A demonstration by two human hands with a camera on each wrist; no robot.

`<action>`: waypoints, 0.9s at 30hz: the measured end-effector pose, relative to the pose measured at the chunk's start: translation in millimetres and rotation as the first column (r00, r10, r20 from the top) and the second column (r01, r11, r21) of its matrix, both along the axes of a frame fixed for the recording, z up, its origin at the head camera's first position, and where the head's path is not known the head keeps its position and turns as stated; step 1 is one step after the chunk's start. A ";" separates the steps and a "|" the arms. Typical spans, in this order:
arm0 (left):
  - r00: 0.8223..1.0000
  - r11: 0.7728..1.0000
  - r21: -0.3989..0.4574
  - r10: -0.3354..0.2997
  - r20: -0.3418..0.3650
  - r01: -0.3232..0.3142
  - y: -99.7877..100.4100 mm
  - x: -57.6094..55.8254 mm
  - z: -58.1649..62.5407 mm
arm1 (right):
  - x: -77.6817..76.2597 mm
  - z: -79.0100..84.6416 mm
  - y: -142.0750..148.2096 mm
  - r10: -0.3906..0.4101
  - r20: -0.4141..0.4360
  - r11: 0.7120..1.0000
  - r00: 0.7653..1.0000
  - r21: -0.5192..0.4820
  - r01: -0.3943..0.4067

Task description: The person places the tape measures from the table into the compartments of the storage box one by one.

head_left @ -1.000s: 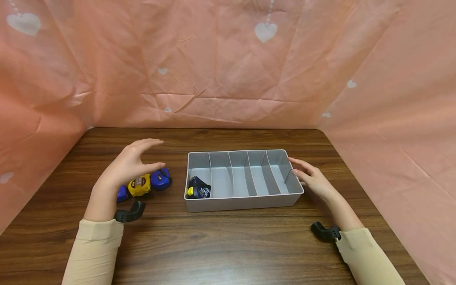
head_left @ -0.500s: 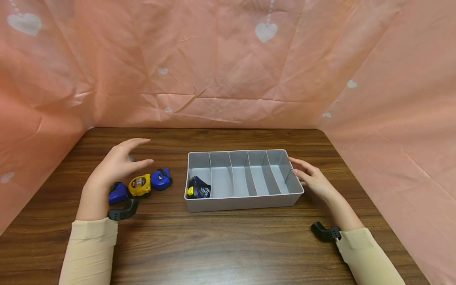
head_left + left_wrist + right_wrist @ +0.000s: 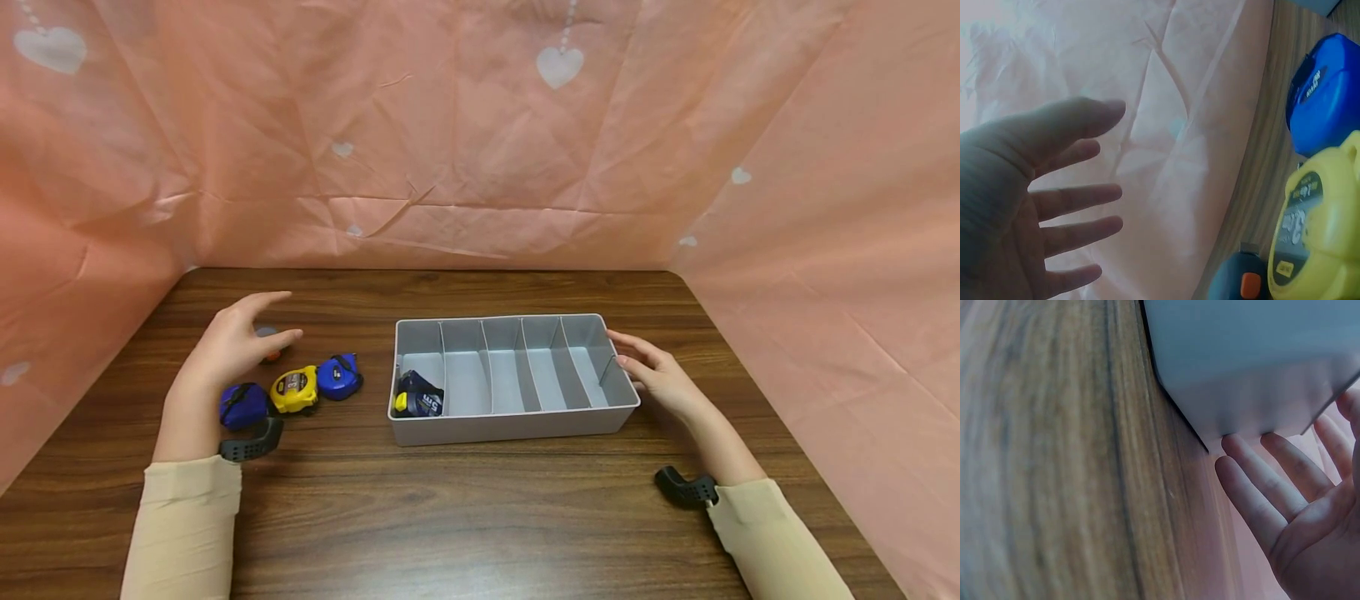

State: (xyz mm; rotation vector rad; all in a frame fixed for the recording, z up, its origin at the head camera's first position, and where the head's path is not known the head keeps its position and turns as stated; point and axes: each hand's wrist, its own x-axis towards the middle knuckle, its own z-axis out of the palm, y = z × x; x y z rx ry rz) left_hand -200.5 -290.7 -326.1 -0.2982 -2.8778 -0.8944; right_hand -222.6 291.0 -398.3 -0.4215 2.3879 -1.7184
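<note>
In the head view my left hand (image 3: 225, 346) is held above the left of the table, thumb and fingers spread and nothing between them. Below it lie a blue tape measure (image 3: 243, 406), a yellow tape measure (image 3: 296, 390) and another blue tape measure (image 3: 339, 377). A dark grey tape measure with an orange button (image 3: 1239, 280) is partly hidden behind the hand in the head view. My right hand (image 3: 654, 373) touches the right end wall of the grey divided tray (image 3: 510, 423) with extended fingers. A dark tape measure with a yellow button (image 3: 420, 405) sits in the tray's leftmost compartment.
The tray's other compartments show bare bottoms. The brown wooden table (image 3: 450, 517) is bounded at the back and sides by pink cloth (image 3: 480, 150) with white hearts. Black wrist mounts (image 3: 252, 442) sit on both wrists.
My left hand has moved left, away from the tray, uncovering more of the left blue tape measure and part of the grey one. The right hand and tray stay put.
</note>
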 end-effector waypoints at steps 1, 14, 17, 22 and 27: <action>1.000 1.000 0.000 0.010 0.002 -0.010 -1.3 -0.3 -0.9 | 0.0 -0.1 0.0 -0.001 0.000 1.000 1.000 0.000 0.001; 0.995 0.994 -0.027 0.103 -0.001 -0.103 -13.0 -4.9 -12.3 | 0.4 0.5 -0.4 -0.007 0.005 1.000 1.000 0.006 0.007; 0.993 0.993 -0.029 0.116 -0.002 -0.116 -15.1 -6.1 -15.7 | 0.8 0.7 -0.1 -0.008 0.008 1.000 1.000 0.009 0.008; 0.991 0.991 -0.030 0.132 0.011 -0.131 -17.3 -7.7 -20.4 | 1.1 0.8 0.3 -0.004 0.005 1.000 1.000 0.007 0.004; 0.990 0.990 -0.031 0.140 0.034 -0.139 -20.0 -9.2 -25.0 | 1.0 0.5 0.4 -0.002 0.001 1.000 1.000 0.005 0.002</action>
